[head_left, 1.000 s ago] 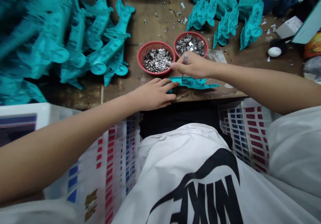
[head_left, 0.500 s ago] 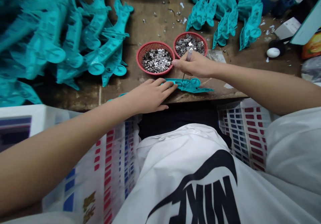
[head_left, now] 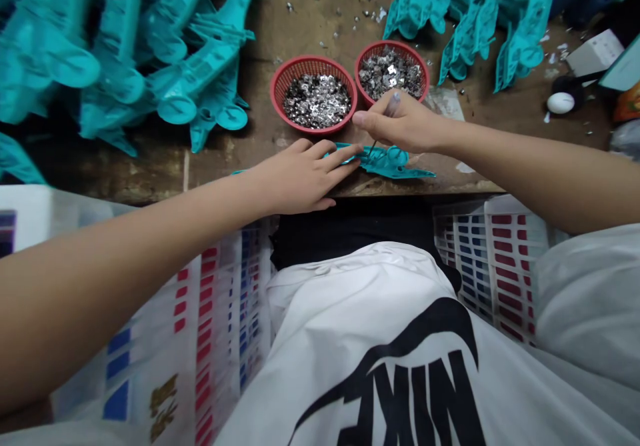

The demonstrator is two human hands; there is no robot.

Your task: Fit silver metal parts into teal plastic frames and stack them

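Observation:
A teal plastic part (head_left: pixel 400 165) lies along the table's front edge. My left hand (head_left: pixel 305 176) rests flat over its left portion, fingers stretched out and covering much of it. In my right hand (head_left: pixel 407 123) is a screwdriver (head_left: pixel 394 104) with a translucent handle, the fingers closed round it. Its thin shaft slants down to the teal part, to the right of my left fingertips; the contact point is too small to make out. Just beyond my hands stand two red baskets: one (head_left: pixel 274 96) with small shiny metal pieces, the other (head_left: pixel 426 76) with square metal clips.
Many teal parts (head_left: pixel 200 73) are heaped on the left of the wooden table (head_left: pixel 305 33), with more teal parts (head_left: pixel 460 26) at the back right. Loose metal bits are scattered behind the baskets. White plastic crates (head_left: pixel 500 259) stand below the table edge on both sides.
The view has shifted a little, so the table's things sit higher in the picture. The screwdriver leans more, its handle tilted to the right. My left hand stays on the teal part.

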